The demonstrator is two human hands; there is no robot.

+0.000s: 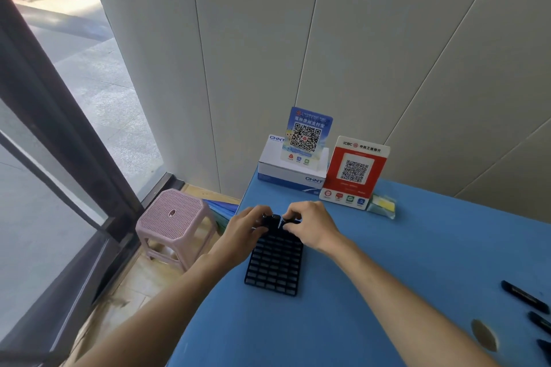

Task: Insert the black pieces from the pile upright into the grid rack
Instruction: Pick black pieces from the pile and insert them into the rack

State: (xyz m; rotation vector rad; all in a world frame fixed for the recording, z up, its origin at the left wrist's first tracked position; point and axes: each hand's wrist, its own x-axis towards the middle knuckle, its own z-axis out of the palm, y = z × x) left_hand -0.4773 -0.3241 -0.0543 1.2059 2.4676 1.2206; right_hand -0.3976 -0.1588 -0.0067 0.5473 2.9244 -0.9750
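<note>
Head view. Blue table (pixel 387 262) fills the lower right of the frame. Black grid rack (pixel 275 262) lies flat at lower centre, long axis running away from the camera.

Both hands meet at the rack's far end. Left hand (pixel 247 225) comes in from the lower left, fingers curled, pinching a black piece (pixel 269 220) that stands upright at the rack's far edge. Right hand (pixel 310 225) comes in from the lower right, fingers curled, pinching a second piece (pixel 290 221) just beside the first. Whether either piece is seated in a cell cannot be told; fingers cover the bases. Rack cells nearer the camera show no pieces.

Pile of black pieces (pixel 524 296) lies at the right edge of the frame, well apart from both hands and the rack.

Above the hands, at the table's far edge: white box (pixel 286 171) with a blue QR sign (pixel 307 135) on it, red QR sign (pixel 354 171) just to its right, then a small yellow packet (pixel 381 206). Pink stool (pixel 176 217) stands on the floor left of the table.
</note>
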